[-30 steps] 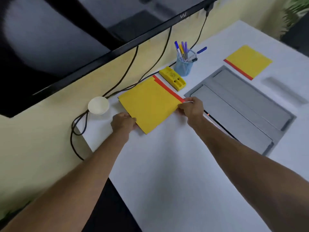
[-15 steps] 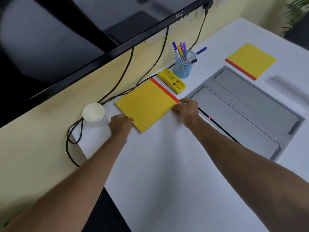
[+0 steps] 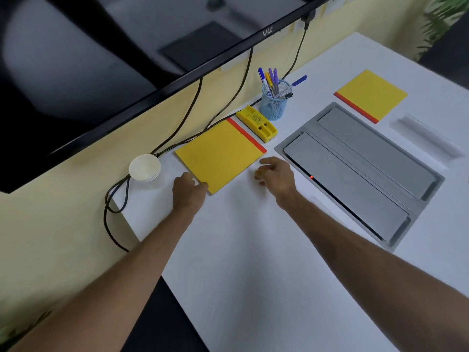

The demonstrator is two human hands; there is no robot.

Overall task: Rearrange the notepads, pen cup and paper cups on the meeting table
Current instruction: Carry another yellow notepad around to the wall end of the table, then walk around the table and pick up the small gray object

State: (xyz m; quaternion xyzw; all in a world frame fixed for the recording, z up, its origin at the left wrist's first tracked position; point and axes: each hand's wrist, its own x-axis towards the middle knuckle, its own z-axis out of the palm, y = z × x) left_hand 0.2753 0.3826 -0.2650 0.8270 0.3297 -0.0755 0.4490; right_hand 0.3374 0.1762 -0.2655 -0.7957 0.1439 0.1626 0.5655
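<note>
A yellow notepad with a red spine (image 3: 219, 153) lies flat on the white table near the wall. My left hand (image 3: 189, 191) touches its near corner with curled fingers. My right hand (image 3: 275, 171) hovers just off its right edge, fingers apart, holding nothing. A stack of white paper cups (image 3: 145, 167) stands to the left of the notepad. A blue mesh pen cup (image 3: 274, 102) with several pens stands behind it. A second yellow notepad (image 3: 371, 94) lies farther right.
A yellow plastic box (image 3: 257, 123) sits between the near notepad and the pen cup. A grey recessed cable hatch (image 3: 360, 168) fills the table's right side. Black cables (image 3: 114, 199) hang at the table's left corner below a wall screen (image 3: 127, 52). A clear strip (image 3: 426, 134) lies far right.
The near notepad went from raised and gripped at both ends to lying flat on the table. My right hand has let go and drawn back off its edge.
</note>
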